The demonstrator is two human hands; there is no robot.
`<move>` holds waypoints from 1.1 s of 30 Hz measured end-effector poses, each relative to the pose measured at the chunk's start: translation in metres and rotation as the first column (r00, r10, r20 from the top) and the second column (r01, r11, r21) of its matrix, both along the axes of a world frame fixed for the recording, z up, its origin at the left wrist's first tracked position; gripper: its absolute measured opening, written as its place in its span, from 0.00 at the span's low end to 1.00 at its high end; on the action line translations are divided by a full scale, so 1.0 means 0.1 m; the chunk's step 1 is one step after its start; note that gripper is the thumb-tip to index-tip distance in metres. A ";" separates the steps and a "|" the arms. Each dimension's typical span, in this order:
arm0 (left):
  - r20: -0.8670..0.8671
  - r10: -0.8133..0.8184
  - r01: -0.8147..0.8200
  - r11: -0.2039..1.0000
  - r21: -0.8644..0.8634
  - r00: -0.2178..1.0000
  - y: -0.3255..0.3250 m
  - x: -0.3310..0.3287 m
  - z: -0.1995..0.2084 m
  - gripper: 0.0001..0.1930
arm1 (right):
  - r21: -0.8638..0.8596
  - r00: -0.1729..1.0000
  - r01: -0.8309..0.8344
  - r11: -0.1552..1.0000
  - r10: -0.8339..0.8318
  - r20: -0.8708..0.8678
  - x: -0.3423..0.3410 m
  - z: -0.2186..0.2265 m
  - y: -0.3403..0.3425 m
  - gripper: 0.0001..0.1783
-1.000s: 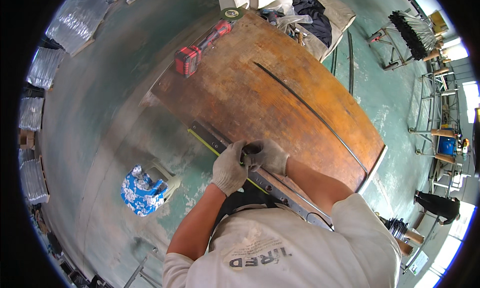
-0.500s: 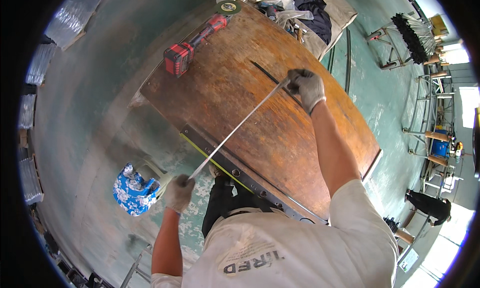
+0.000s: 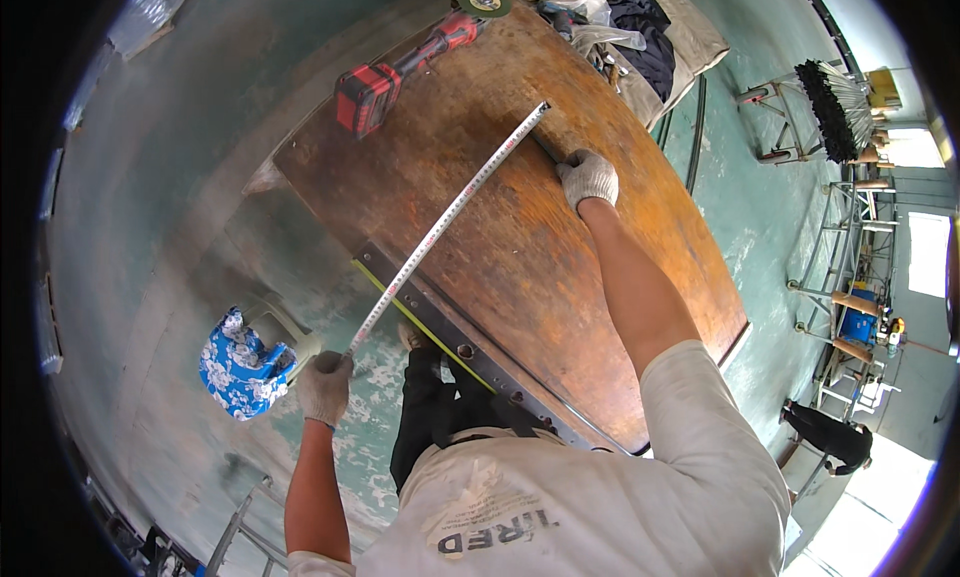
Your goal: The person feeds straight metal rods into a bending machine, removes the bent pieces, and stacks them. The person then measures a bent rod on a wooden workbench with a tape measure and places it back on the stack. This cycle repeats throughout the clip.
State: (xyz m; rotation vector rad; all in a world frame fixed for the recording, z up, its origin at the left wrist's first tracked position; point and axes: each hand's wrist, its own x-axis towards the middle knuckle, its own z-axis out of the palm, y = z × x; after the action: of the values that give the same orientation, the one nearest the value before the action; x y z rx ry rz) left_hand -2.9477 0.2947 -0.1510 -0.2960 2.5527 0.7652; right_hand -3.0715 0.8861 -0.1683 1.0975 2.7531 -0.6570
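My gloved left hand (image 3: 325, 387), off the table's near-left side, is closed around a tape measure whose case is hidden in the glove. The white tape blade (image 3: 440, 222) runs out from it, bowed, across the table, and its hooked end is near the far side. My gloved right hand (image 3: 588, 181) is closed on a thin dark bar (image 3: 545, 145) lying on the rusty brown tabletop (image 3: 460, 177). The free end of the blade lies close to this bar, just beyond the hand; whether they touch I cannot tell.
A red and black angle grinder (image 3: 410, 67) lies at the table's far left. Bags and dark cloth (image 3: 640, 32) are heaped beyond. A dark drilled rail (image 3: 465, 352) lines the near edge. A stool with a blue floral cover (image 3: 245, 367) stands left; a person (image 3: 830, 437) is far right.
My right hand has let go of the tape's end and moved onto the dark bar. The blade, stretched between both hands before, now extends freely from my left hand.
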 end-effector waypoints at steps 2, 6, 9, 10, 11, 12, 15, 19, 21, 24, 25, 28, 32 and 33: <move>0.026 -0.034 0.034 0.999 -0.010 0.999 0.05 -0.13 0.10 0.16 | 0.012 0.999 0.002 1.000 -0.003 0.036 -0.04 0.04 0.00 0.17; 0.069 -0.058 0.060 0.998 -0.021 0.996 0.02 -0.26 0.11 0.17 | 0.070 1.000 -0.013 0.997 0.011 0.027 -0.06 -0.09 0.07 0.17; 0.132 -0.057 0.067 0.995 -0.074 0.990 0.01 -0.33 0.16 0.19 | 0.080 0.998 -0.037 0.996 0.034 0.044 -0.08 -0.07 0.03 0.17; 0.125 -0.071 0.082 0.993 -0.087 0.990 -0.01 -0.33 0.14 0.19 | 0.090 0.998 -0.046 0.995 0.042 0.048 -0.08 -0.05 0.02 0.16; 0.120 -0.084 0.096 0.990 -0.103 0.989 -0.04 -0.35 0.13 0.19 | 0.097 0.997 -0.056 0.994 0.051 0.052 -0.09 -0.04 0.01 0.16; 0.115 -0.097 0.110 0.987 -0.119 0.989 -0.06 -0.35 0.12 0.19 | 0.098 0.997 -0.048 0.994 0.042 0.066 -0.10 -0.02 -0.01 0.16; 0.130 -0.116 0.131 0.985 -0.113 0.985 -0.13 -0.40 0.09 0.20 | 0.110 0.995 -0.023 0.994 0.012 0.095 -0.10 -0.02 -0.01 0.17; 0.147 -0.138 0.152 0.985 -0.087 0.979 -0.17 -0.46 0.04 0.20 | 0.115 0.996 -0.020 0.993 0.010 0.087 -0.11 -0.08 0.03 0.17; 0.119 -0.173 0.184 0.979 -0.090 0.978 -0.19 -0.46 0.01 0.20 | 0.111 0.996 -0.022 0.994 0.013 0.085 -0.11 -0.07 0.01 0.17; 0.143 -0.163 0.177 0.980 -0.087 0.976 -0.17 -0.48 0.02 0.19 | 0.116 0.996 -0.025 0.993 0.016 0.083 -0.11 -0.08 0.02 0.17; 0.153 -0.162 0.176 0.981 -0.084 0.975 -0.15 -0.49 0.03 0.19 | 0.120 0.996 -0.028 0.992 0.019 0.082 -0.11 -0.09 0.03 0.17; 0.176 -0.155 0.170 0.982 -0.077 0.972 -0.12 -0.52 0.06 0.19 | 0.124 0.997 -0.025 0.992 0.016 0.078 -0.10 -0.11 0.05 0.17; 0.183 -0.144 0.159 0.985 -0.070 0.973 -0.13 -0.52 0.06 0.18 | 0.127 0.998 -0.014 0.992 0.005 0.068 -0.11 -0.16 0.06 0.17; 0.184 -0.143 0.158 0.985 -0.067 0.972 -0.14 -0.52 0.05 0.18 | 0.129 0.998 -0.015 0.992 0.006 0.069 -0.11 -0.16 0.06 0.17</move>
State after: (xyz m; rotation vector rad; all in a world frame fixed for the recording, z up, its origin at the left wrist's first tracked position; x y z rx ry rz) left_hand -2.9996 0.2807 -0.1456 -0.1848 2.4074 0.5536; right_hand -3.0821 0.8920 -0.1841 1.1068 2.7743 -0.4360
